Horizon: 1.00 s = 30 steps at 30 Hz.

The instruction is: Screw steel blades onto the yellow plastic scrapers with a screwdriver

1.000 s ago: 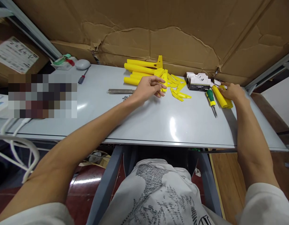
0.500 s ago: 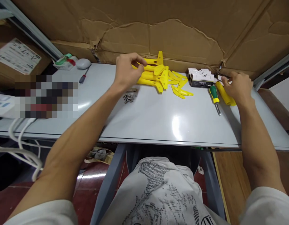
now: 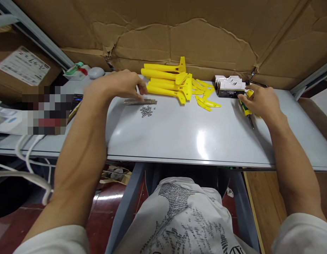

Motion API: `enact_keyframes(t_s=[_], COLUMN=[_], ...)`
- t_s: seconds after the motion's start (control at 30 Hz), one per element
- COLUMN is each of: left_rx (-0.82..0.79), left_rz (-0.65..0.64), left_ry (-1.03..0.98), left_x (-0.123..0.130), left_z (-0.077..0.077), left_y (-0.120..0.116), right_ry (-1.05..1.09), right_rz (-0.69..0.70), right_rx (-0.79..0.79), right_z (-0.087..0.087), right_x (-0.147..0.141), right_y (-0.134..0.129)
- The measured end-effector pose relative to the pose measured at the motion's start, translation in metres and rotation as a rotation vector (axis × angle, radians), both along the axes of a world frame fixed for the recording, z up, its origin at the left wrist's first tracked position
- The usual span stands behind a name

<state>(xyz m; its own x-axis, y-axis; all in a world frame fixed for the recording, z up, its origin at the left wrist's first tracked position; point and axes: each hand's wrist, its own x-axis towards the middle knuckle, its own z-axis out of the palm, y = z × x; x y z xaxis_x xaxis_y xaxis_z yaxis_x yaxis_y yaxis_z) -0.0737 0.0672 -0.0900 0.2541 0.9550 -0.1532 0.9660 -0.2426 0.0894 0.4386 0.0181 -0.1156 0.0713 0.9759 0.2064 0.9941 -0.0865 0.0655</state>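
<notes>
My left hand is over the left ends of several yellow scraper-like handles, its thumb and bent fingers apart. Just below it lie thin flat metal strips and a small heap of screws. My right hand hovers above a green-and-yellow screwdriver, hiding part of its handle. Between the parted thumb and forefinger shows the end of a yellow rolled piece; the hand covers most of it. Loose flat yellow pieces lie right of the handles.
Small white-and-black boxes stand in a row beside my right hand. Cardboard walls the back of the white table. At the left are a computer mouse, a labelled carton and white cables.
My left hand has moved left and down, away from the handles' middle, uncovering their ends and the metal strips. My right hand has shifted left and down over the screwdriver.
</notes>
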Motion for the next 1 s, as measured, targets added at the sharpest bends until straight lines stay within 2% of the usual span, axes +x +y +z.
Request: enact_keyframes(t_s=[0.1,0.23,0.33,0.43,0.57,0.63,0.77,0.83,0.9,1.0], left_rx=[-0.032,-0.014,-0.017,-0.032,-0.055,0.022,0.434,0.45,0.379,0.344], left_rz=[0.035,0.023,-0.073,-0.133,-0.166,-0.179,-0.161,-0.145,-0.128,-0.077], left_ry=[0.216,0.138,0.027,-0.052,-0.083,-0.139,-0.404,-0.51,-0.577,-0.617], left_x=[0.001,0.003,0.004,0.009,0.015,0.017,0.023,0.026,0.029,0.032], left_z=[-0.007,-0.024,-0.034,-0.034,-0.027,-0.025,-0.034,-0.043,-0.05,-0.055], left_y=[0.003,0.012,0.018,0.02,0.017,0.015,0.014,0.016,0.019,0.023], right_ry=[0.032,0.079,0.094,0.103,0.13,0.144,0.152,0.161,0.174,0.194], right_rz=[-0.015,0.0,0.017,0.027,0.018,0.014,0.021,0.026,0.03,0.044], right_rx=[0.029,0.055,0.063,0.068,0.093,0.113,0.167,0.198,0.212,0.201], right_z=[0.003,0.006,0.005,0.003,0.004,0.005,0.005,0.004,0.004,0.003], right_x=[-0.003,-0.005,-0.004,-0.005,-0.007,-0.008,-0.008,-0.008,-0.009,-0.01], right_y=[-0.003,-0.007,-0.007,-0.006,-0.008,-0.009,-0.008,-0.008,-0.007,-0.007])
